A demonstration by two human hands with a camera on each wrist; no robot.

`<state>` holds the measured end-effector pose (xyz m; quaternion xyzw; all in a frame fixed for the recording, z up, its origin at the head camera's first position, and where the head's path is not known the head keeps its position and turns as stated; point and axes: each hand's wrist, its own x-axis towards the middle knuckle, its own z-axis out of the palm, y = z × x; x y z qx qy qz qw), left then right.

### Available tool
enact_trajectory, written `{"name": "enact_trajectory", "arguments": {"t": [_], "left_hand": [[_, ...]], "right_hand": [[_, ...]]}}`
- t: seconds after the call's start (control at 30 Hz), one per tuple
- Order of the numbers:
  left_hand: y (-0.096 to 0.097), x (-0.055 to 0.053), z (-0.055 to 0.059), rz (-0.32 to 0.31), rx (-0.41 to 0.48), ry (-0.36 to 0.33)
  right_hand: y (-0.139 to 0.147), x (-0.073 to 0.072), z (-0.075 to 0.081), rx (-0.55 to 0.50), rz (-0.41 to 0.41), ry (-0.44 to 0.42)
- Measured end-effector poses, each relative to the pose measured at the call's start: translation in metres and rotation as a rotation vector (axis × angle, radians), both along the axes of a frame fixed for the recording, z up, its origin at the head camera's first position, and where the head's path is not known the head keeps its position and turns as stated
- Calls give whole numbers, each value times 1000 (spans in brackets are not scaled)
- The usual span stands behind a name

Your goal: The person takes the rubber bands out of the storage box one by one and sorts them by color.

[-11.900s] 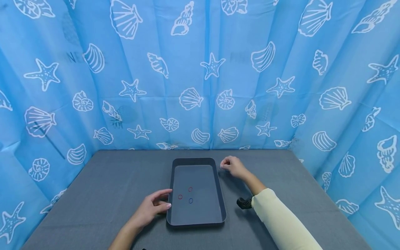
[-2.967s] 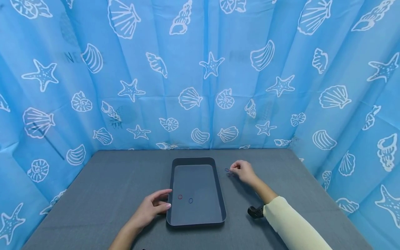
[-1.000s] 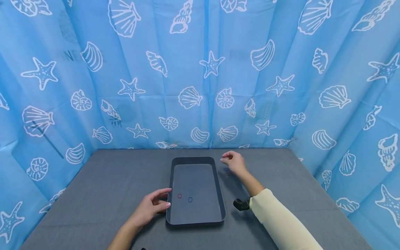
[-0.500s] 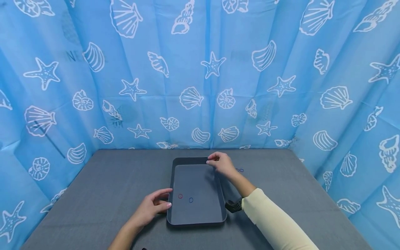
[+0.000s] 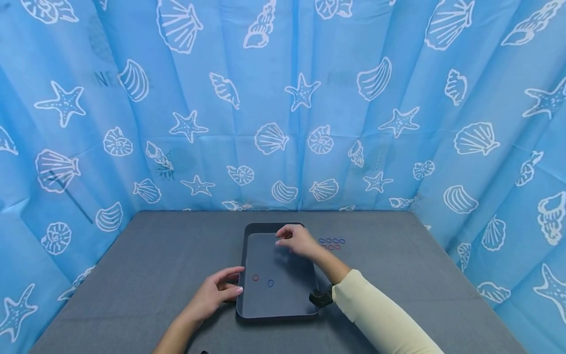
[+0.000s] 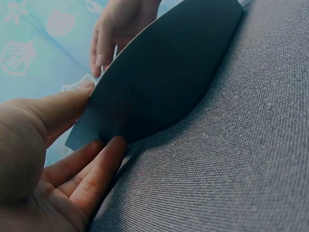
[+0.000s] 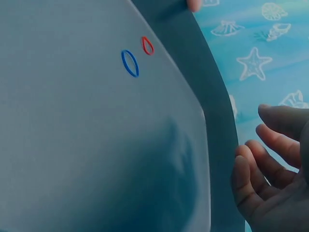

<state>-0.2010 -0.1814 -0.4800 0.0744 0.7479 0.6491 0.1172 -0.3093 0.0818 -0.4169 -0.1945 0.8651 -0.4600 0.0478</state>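
Observation:
A dark grey tray (image 5: 283, 307) lies on the table. My left hand (image 5: 214, 295) holds its left wall; in the left wrist view the thumb is at the rim and other fingertips low against the wall. Inside the tray are one red rubber band (image 7: 147, 46) and one blue rubber band (image 7: 130, 63). My right hand (image 5: 297, 240) is over the far right part of the tray, fingers loosely bent with nothing between them, its shadow on the tray floor. Just right of the tray, partly behind the right wrist, lie a row of blue bands (image 5: 329, 241) and a row of red bands (image 5: 331, 248).
Grey cloth covers the table (image 5: 177, 255). A blue shell-print curtain (image 5: 265, 108) hangs along the back and sides. A black device (image 5: 320, 297) sits on the right wrist, near the tray's right wall.
One red band has left the tray since the oldest frame. My right hand has moved from beside the band rows leftward over the tray. My left hand stays at the tray wall.

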Motion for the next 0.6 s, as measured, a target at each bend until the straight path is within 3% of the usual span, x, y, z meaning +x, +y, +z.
{"name": "enact_trajectory", "arguments": {"t": [0.3, 0.6], "left_hand": [[1, 0, 1, 4, -13, 1], [1, -1, 1, 8, -16, 4]], "right_hand": [[-16, 4, -10, 37, 135, -10], [-30, 5, -13, 183, 260, 3]]}}
